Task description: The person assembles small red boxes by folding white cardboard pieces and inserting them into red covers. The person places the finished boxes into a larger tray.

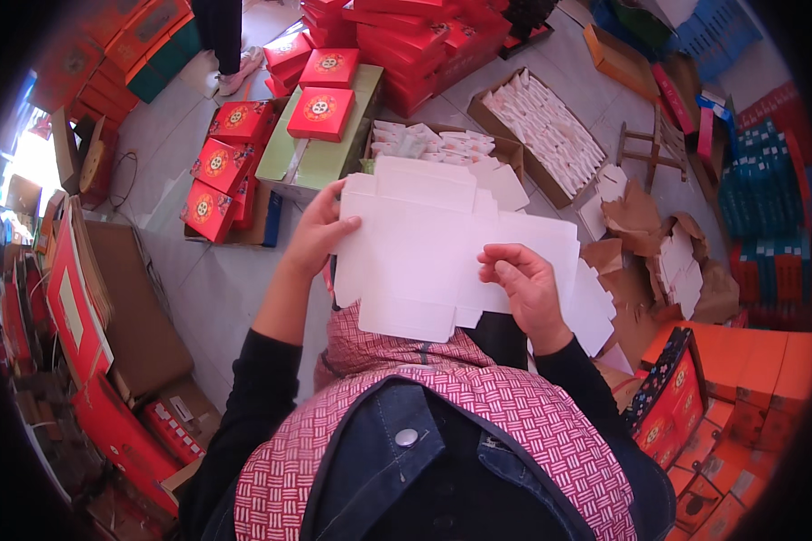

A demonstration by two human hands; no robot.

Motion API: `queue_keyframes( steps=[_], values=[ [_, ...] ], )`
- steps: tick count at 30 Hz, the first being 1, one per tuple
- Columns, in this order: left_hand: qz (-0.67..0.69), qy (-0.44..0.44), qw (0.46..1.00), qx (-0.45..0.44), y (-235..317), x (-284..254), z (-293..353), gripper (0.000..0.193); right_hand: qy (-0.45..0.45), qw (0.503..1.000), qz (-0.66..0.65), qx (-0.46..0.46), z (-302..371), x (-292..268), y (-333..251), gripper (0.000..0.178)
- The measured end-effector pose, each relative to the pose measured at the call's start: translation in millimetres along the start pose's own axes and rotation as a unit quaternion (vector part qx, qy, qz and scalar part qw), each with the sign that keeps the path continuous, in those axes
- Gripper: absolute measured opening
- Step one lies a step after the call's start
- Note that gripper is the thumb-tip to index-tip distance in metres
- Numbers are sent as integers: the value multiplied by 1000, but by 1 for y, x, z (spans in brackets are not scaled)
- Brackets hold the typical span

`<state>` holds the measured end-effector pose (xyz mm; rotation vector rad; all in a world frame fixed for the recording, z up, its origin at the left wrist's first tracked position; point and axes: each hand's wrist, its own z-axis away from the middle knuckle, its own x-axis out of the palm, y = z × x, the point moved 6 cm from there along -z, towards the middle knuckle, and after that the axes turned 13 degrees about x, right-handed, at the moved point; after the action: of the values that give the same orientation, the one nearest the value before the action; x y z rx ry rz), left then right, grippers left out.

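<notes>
A flat, unfolded white cardboard box blank (415, 243) with flaps and cut tabs lies level over my lap. My left hand (320, 225) grips its left edge, thumb on top and fingers beneath. Over the blank's right part is my right hand (528, 288), its fingers curled in and the thumb near the index fingertip; whether it pinches the card cannot be made out. More white blanks (594, 307) show beneath and to the right of that hand. A red patterned apron (370, 338) covers my lap under the card.
Ahead stand a green carton (311, 153) topped with red gift boxes (321, 114) and a carton of small white packets (550, 135). A small wooden stool (651, 153) and torn brown paper (636, 212) are at right. Orange boxes (749, 361) are stacked near right; cardboard (126, 298) leans at left.
</notes>
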<state>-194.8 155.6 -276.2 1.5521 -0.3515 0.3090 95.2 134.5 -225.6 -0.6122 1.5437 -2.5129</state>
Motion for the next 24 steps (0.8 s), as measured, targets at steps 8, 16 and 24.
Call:
queue_keyframes(
  steps=[8,16,24],
  values=[
    [34,164,984,57,0,-13,40,46,-553,809,50,-195,135,120,-116,31],
    [63,279,958,20,13,10,64,48,-37,775,520,-359,64,112,-60,44],
    [54,158,985,43,28,12,52,46,63,691,564,-447,35,155,25,60]
  ],
)
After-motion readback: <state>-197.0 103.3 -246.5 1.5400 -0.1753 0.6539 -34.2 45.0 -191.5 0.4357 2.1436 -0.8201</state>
